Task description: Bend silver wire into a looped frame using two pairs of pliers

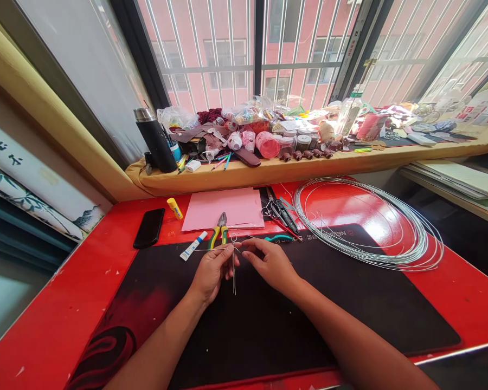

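Note:
Over a black desk mat (350, 303), my left hand (211, 271) and my right hand (270, 262) meet fingertip to fingertip. Both pinch a thin piece of silver wire (233, 271). One strand hangs down between the hands, a small loop sticks up above them, and thin ends run out sideways. Just beyond the hands lie green-and-yellow pliers (219, 233), a teal-handled tool (278, 238) and a small white tube (193, 246).
A big coil of silver wire (423, 238) lies at the right of the red table (57, 303). Pink paper (223, 208), scissors (278, 211), a yellow glue stick (174, 208) and a black phone (149, 227) lie behind. The window ledge holds a black flask (156, 141) and craft clutter.

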Demonstrator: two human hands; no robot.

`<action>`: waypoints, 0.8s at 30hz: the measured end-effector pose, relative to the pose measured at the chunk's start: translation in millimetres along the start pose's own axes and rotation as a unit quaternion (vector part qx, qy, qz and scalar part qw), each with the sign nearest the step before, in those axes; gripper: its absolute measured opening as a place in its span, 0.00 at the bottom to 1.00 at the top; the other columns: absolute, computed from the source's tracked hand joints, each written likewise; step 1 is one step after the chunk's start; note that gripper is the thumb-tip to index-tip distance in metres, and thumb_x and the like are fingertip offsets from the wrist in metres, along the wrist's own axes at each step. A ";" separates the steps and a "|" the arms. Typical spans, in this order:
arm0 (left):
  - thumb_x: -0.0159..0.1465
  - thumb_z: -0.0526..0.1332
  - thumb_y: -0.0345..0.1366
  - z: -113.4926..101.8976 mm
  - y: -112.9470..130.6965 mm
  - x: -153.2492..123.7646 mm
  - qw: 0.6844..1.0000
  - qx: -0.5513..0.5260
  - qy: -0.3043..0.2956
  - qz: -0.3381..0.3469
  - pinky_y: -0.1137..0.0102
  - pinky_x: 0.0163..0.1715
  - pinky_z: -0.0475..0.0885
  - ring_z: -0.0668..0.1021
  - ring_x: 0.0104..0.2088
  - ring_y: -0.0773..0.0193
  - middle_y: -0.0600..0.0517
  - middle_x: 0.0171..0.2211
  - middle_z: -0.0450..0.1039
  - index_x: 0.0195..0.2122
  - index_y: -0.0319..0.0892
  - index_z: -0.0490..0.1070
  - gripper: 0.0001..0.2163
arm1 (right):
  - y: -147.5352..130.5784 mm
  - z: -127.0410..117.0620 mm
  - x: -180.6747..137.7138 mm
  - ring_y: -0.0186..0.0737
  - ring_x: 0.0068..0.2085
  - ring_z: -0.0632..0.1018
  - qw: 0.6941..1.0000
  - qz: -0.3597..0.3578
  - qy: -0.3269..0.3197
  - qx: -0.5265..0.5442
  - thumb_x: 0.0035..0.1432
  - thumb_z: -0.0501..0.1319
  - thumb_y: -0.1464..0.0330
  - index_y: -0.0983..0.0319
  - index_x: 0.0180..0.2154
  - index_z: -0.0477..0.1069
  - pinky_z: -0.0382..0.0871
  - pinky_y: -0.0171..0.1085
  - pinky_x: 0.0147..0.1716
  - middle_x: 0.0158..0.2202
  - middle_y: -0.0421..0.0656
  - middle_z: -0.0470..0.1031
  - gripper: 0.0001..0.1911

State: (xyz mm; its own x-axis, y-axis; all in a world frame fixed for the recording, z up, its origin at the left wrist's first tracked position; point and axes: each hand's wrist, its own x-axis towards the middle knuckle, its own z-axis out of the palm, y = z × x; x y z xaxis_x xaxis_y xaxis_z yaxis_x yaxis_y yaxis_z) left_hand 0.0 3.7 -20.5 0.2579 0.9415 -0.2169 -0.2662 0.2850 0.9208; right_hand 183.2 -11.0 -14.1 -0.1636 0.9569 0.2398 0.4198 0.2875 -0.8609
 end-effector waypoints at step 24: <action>0.61 0.69 0.51 -0.2 0.0 0.6 0.999 0.035 -0.017 -0.001 0.77 0.17 0.61 0.69 0.19 0.73 0.54 0.24 0.73 0.45 0.38 0.81 0.21 | 1.4 1.2 0.4 0.43 0.42 0.81 0.999 -0.026 -0.024 0.016 0.68 0.61 0.69 0.58 0.37 0.78 0.70 0.36 0.43 0.39 0.42 0.83 0.07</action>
State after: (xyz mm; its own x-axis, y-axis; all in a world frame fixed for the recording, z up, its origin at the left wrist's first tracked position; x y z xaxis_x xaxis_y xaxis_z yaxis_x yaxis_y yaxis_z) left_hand 0.0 4.3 -20.6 0.2907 0.9339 -0.2080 -0.1996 0.2718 0.9414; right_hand 182.7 -10.2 -15.7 -0.2286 0.9371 0.2638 0.3812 0.3355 -0.8614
